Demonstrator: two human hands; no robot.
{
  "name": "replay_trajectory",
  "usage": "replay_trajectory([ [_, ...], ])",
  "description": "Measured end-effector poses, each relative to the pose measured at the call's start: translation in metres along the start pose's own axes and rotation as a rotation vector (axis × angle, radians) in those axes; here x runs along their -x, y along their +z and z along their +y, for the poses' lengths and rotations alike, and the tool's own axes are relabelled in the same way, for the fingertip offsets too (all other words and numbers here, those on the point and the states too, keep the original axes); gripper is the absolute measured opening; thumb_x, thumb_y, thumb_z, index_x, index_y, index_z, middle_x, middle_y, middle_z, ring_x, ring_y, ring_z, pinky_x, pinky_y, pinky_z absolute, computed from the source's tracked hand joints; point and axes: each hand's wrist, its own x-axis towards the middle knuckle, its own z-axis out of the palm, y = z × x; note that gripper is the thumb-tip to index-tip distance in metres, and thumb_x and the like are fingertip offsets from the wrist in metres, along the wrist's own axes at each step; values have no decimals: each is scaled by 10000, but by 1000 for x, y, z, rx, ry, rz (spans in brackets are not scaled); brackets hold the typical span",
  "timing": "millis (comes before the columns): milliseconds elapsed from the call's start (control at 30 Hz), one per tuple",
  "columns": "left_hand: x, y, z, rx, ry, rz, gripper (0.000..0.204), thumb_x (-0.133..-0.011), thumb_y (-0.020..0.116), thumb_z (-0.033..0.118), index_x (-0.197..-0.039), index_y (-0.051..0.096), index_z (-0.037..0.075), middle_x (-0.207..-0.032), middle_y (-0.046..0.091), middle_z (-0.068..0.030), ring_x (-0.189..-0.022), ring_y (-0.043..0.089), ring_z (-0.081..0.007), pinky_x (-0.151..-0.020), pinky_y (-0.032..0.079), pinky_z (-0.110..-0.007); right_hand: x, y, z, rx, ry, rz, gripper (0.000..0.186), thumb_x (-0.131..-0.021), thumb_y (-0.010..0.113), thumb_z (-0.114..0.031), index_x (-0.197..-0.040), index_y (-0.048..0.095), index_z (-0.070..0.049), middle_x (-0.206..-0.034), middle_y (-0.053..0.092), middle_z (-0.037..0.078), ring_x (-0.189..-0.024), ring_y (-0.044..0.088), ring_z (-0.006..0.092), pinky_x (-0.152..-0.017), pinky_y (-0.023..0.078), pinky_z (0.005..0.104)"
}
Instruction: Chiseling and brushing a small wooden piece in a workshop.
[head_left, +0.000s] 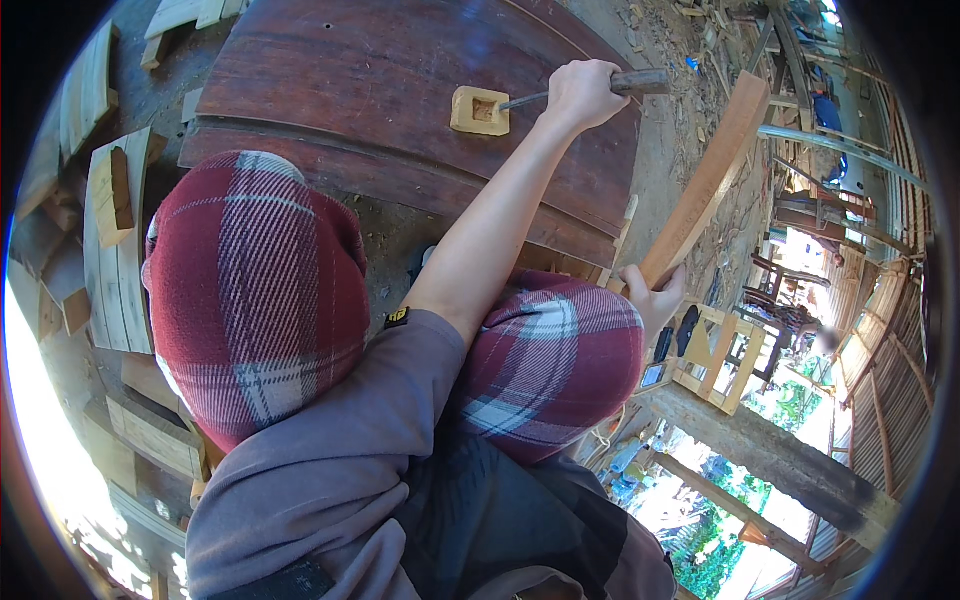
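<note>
My left hand (585, 95) is closed around a chisel (640, 82), its handle end sticking out to the right of the fist. The chisel's thin blade runs left and meets the right side of a small yellowish wood block (463, 110). A squarish hollow is cut into the block's top. That block lies on a dark red-brown wooden board (350, 70). Beyond my right knee, my right hand (655, 298) grips the lower end of a long wooden bar (710, 175), which slants up and to the right. The knee hides part of this hand.
My knees in plaid cloth (260, 300) stand close to the board. Wood offcuts and planks (120, 240) pile up at the left. Shavings and scraps litter the ground (690, 100) at the right, near a small wooden frame (722, 360) and a thick beam (780, 450).
</note>
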Motion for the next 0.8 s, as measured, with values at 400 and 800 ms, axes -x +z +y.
replay_trajectory([
  [400, 17, 15, -4, -72, 163, 130, 200, -727, 716, 305, -851, 710, 148, -700, 668, -99, -696, 654, -296, -659, 509, -408, 2, 1, -2, 68, 89, -12, 491, -576, 652, -115, -1028, 537, 39, -873, 573, 140, -788, 556, 238, -753, 457, 357],
  [800, 17, 9, -6, -39, 146, 150, 202, -728, 724, 309, -848, 709, 148, -694, 664, -92, -691, 648, -303, -646, 507, -401, 1, 12, -4, -57, 4, 50, 437, -568, 666, -80, -974, 547, 34, -838, 558, 99, -700, 522, 194, -651, 437, 337],
])
